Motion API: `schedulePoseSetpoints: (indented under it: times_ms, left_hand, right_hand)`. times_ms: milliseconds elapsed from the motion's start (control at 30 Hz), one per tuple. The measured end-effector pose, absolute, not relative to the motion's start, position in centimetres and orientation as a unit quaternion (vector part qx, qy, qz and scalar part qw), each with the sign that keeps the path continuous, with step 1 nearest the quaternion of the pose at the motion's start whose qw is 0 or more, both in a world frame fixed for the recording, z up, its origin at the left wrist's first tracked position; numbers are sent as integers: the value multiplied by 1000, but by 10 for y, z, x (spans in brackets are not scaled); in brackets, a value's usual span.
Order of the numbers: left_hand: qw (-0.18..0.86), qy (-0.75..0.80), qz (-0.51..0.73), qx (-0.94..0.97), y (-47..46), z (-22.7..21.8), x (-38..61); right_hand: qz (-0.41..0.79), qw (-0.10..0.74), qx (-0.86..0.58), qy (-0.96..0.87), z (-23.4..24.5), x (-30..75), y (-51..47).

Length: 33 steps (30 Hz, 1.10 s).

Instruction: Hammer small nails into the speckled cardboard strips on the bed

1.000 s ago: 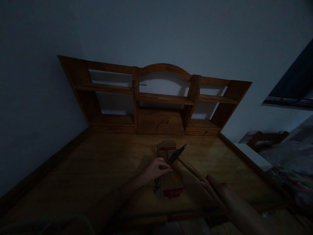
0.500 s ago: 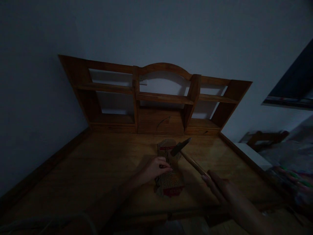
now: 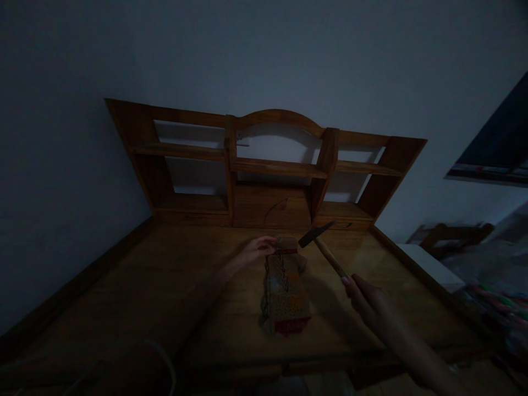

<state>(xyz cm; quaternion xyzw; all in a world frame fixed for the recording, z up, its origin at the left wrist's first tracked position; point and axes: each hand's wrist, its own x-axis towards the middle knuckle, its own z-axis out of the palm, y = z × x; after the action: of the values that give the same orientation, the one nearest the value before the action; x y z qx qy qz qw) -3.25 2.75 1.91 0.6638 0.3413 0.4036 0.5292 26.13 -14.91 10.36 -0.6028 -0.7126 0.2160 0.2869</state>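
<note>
A flattened piece of printed cardboard with red bands lies on the wooden desk. Thin dark spikes that look like nails run in rows along it; the dim light hides their detail. My left hand is at the cardboard's far left corner, thumb and fingers closed about its edge. In my right hand is a hammer, gripped by its wooden handle. Its dark metal head hangs above the desk, just right of the cardboard's far end, apart from it.
A wooden shelf unit stands along the desk's back edge against the wall. Raised rims border the desk on both sides. Beyond the right rim are a white surface, a wooden chair back and plastic-wrapped colourful items.
My left hand has moved away from the cardboard's middle to its far left corner, uncovering the rows of spikes. The hammer head has shifted right and slightly up, away from the cardboard.
</note>
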Motion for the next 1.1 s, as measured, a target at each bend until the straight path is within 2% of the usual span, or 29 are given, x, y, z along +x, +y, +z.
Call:
schedulePoseSetpoints:
  times_ms: [100, 267, 433, 600, 800, 1100]
  left_hand:
    - [560, 299, 325, 701, 47, 15, -24]
    - [501, 227, 259, 794, 55, 25, -13]
    - [473, 221, 237, 820, 58, 26, -13]
    - [521, 226, 204, 797, 62, 22, -19]
    - [555, 233, 229, 765, 58, 16, -21]
    - [450, 201, 203, 846, 65, 31, -13]
  right_hand:
    - [231, 294, -606, -702, 91, 271, -152]
    - [190, 319, -625, -687, 78, 285, -157]
    - [207, 321, -647, -661, 83, 285, -160]
    - [215, 325, -631, -671, 82, 282, -158]
    - [245, 326, -627, -664, 79, 279, -155]
    - [180, 322, -642, -672, 67, 282, -155]
